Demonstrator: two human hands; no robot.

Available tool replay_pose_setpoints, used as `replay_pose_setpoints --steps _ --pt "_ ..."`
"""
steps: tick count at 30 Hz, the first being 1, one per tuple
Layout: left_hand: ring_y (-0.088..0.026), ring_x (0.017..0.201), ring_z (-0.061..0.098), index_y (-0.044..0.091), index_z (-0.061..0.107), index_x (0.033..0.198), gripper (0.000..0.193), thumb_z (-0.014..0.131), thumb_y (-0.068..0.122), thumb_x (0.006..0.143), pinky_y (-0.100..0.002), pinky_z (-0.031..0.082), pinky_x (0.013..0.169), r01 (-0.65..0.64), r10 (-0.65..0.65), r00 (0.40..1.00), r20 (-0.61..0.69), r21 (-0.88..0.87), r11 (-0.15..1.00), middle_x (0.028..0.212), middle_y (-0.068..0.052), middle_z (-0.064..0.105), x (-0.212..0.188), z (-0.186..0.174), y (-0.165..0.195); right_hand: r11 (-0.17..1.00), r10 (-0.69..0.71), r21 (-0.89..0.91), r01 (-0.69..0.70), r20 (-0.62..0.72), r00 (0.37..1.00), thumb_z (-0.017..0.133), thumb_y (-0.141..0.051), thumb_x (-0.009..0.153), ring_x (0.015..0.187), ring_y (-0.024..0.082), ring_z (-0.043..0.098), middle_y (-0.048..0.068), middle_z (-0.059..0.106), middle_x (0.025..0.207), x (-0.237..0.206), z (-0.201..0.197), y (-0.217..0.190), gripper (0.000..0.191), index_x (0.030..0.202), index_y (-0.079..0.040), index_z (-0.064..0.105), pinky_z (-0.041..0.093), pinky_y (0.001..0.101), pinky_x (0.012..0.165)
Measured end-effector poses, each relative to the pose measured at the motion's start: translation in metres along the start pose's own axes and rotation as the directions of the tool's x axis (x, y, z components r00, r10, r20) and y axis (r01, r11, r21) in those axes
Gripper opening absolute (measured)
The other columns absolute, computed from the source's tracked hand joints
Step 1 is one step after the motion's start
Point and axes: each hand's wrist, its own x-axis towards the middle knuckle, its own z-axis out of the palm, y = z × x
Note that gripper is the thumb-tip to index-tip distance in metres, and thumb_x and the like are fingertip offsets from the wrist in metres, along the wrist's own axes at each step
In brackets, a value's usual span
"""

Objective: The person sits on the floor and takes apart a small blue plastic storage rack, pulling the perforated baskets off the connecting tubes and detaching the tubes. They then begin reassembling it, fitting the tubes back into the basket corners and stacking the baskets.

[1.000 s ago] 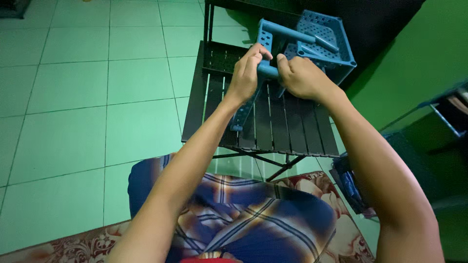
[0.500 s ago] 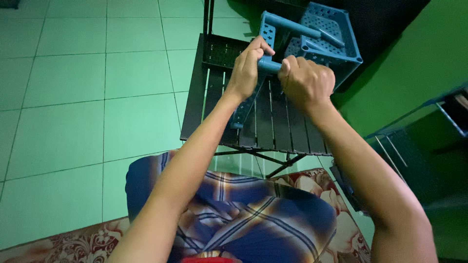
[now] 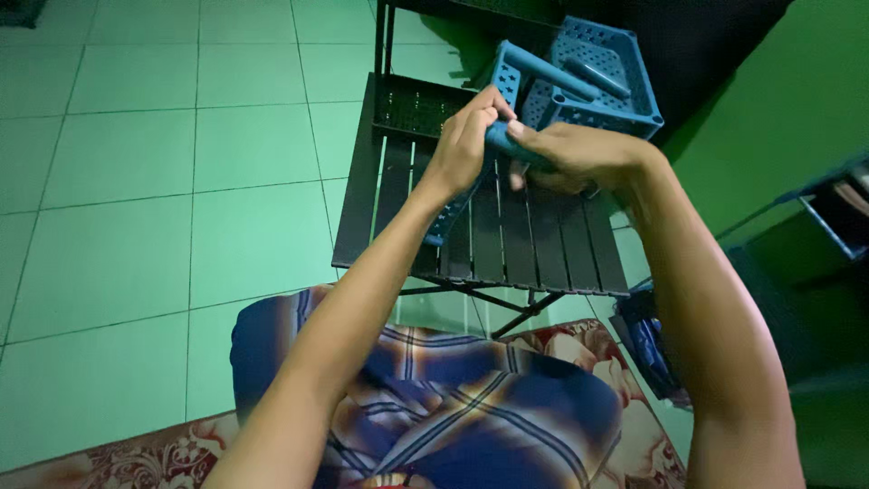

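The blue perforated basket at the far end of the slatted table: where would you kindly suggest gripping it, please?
Probably the near rim of the blue perforated basket, reached from the person's side: it sits tilted, its open top facing them, and that edge is bare. Tubes lying inside crowd the middle.

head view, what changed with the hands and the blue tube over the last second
Both hands lifted a little off the slatted table and turned; the right hand rolled palm-down over the blue tube, and the left hand shifted its fingertips toward the tube's end. Both kept their grip. The blue basket stayed put.
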Motion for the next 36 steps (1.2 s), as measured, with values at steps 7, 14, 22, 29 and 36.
replay_pose_setpoints --steps 7,14,22,29,36 --pt "-0.024 0.089 0.062 0.003 0.059 0.101 0.037 0.034 0.030 0.099 -0.036 0.048 0.085 0.001 -0.001 1.000 -0.001 -0.004 1.000 0.093 -0.013 0.062 0.000 -0.002 -0.004 0.910 -0.368 -0.333 0.248 -0.369 0.854 0.047 -0.063 0.104 0.045 0.013 0.047 0.001 0.051 0.053 0.007 0.019 0.020 0.062 0.093 -0.008 0.073 0.038 0.0336 0.047" --pt "-0.021 0.089 0.061 0.003 0.059 0.102 0.039 0.033 0.032 0.101 -0.035 0.048 0.084 -0.031 0.031 0.999 -0.022 -0.002 1.000 0.095 -0.012 0.061 0.002 -0.004 -0.008 0.610 -0.660 -0.791 -0.043 -0.537 0.525 0.053 -0.062 0.103 0.061 0.028 0.063 0.011 0.066 0.070 0.000 0.051 0.017 0.058 0.096 -0.008 0.073 0.049 0.0439 0.056" --pt "-0.023 0.087 0.059 0.005 0.060 0.101 0.038 0.033 0.031 0.101 -0.036 0.047 0.085 0.040 -0.040 0.999 -0.011 0.002 0.999 0.090 -0.013 0.059 0.002 0.001 -0.001 0.999 -0.039 0.027 0.047 -0.244 0.969 0.023 -0.067 0.100 0.056 0.014 0.056 0.004 0.067 0.065 -0.013 -0.005 0.009 0.077 0.089 -0.010 0.075 0.047 0.0307 0.056" --pt "-0.022 0.091 0.062 0.004 0.060 0.102 0.038 0.033 0.030 0.101 -0.034 0.047 0.087 -0.024 0.024 0.999 -0.022 -0.011 1.000 0.094 -0.012 0.062 0.003 -0.003 -0.003 0.998 -0.034 -0.058 0.015 -0.337 0.941 0.042 -0.066 0.107 0.049 0.018 0.032 0.002 0.042 0.057 -0.008 0.013 0.022 0.074 0.087 -0.003 0.075 0.028 0.0365 0.049" --pt "-0.020 0.083 0.055 0.003 0.062 0.101 0.042 0.030 0.030 0.101 -0.033 0.043 0.079 -0.034 0.036 0.998 -0.054 0.052 0.998 0.092 -0.010 0.058 0.004 -0.011 -0.011 0.829 -0.519 -0.509 0.234 -0.541 0.662 0.061 -0.056 0.097 0.048 0.017 0.055 0.004 0.061 0.059 -0.007 0.028 0.019 0.056 0.092 -0.004 0.078 0.042 0.0357 0.048"
